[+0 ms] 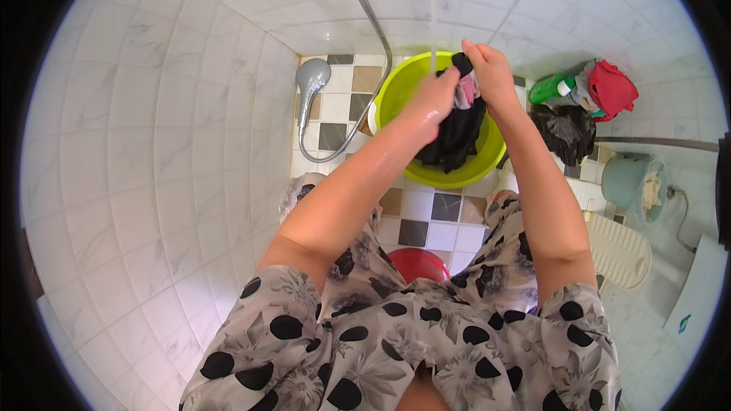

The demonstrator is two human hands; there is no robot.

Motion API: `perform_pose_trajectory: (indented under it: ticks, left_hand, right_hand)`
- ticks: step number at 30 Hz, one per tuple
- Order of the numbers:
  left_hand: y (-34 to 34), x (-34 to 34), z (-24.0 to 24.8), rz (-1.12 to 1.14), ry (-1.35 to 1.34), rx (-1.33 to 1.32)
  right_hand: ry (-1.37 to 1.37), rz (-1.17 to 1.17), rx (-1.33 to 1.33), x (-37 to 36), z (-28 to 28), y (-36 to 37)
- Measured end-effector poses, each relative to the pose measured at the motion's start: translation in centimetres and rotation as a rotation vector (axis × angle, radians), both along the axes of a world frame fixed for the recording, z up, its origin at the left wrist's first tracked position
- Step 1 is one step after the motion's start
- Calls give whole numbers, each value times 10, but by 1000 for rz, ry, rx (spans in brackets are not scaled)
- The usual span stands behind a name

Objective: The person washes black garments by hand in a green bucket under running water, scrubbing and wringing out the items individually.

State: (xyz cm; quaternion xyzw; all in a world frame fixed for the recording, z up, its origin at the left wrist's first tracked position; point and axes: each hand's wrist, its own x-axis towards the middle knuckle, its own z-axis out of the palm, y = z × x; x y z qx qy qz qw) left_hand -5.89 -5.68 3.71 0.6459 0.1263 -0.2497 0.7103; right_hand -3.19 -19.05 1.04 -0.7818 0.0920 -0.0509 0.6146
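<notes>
My left hand [437, 100], slightly smeared by motion, and my right hand [493, 76] are both closed on a wet piece of clothing [467, 93] with black and pink patterned parts. They hold it above the far side of a lime-green basin [413, 76]. Black clothing [455, 141] hangs or lies beneath them in the basin; I cannot tell whether it is the same piece. A thin stream of water [433, 15] comes down from above near my left fingers.
Left of the basin, a shower head [312, 76] lies on the tiles with its hose [373, 23]. To the right are a green bottle [550, 90], red cloth [611, 90], a black plastic bag [565, 131], a lined bin [623, 183] and a cream plastic seat [620, 251]. A red basin [419, 263] sits between my legs.
</notes>
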Motion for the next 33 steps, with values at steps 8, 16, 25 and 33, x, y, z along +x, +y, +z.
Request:
perform_pose_trajectory:
  ticks: [8,16,25,33]
  left_hand:
    - [43,37,-24,-122,-834,407]
    - [36,30,21,-209,-90,-368]
    - [50,34,30,61,122,-649]
    - [68,44,35,105,26,-407]
  right_hand:
    - [145,150,229,-18,47,11]
    - [156,319,287,-8,44,-6]
    - [192,757,-457,-10,38,-17]
    - [42,521,-77,-13,57,-53]
